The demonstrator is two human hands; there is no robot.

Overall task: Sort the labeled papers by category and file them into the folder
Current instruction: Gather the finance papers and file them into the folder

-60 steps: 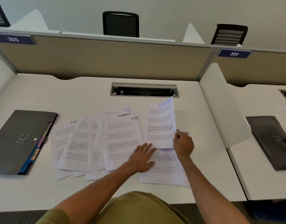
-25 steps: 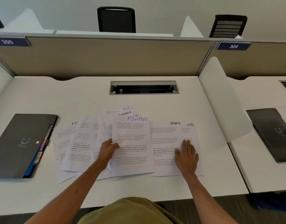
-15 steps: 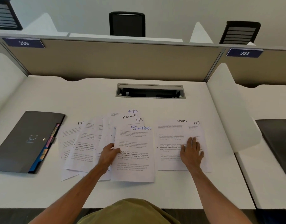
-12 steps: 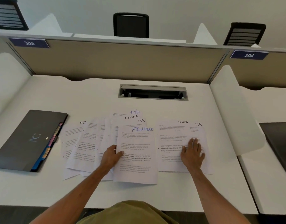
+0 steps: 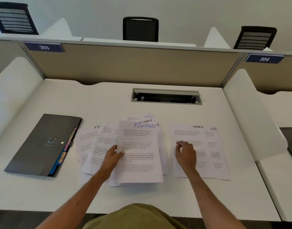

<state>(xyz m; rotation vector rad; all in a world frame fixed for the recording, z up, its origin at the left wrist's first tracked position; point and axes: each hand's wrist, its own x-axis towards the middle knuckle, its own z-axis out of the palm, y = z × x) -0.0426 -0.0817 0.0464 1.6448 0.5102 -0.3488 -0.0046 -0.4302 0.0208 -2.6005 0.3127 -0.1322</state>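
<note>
Since half a second ago, my right hand [image 5: 185,153] has lifted from flat to loosely curled, fingertips bunched on the SPORTS sheet [image 5: 188,138], which partly overlaps the HR sheet [image 5: 215,146]. My left hand [image 5: 111,157] pinches the left edge of the FINANCE sheet [image 5: 138,151], thumb on top, over the fanned stack [image 5: 92,151] beside the closed folder [image 5: 42,144] on the desk [image 5: 109,100]. Risk, in my judgement: dragging the top sheet may shift the loose pages beneath and mix categories.
</note>
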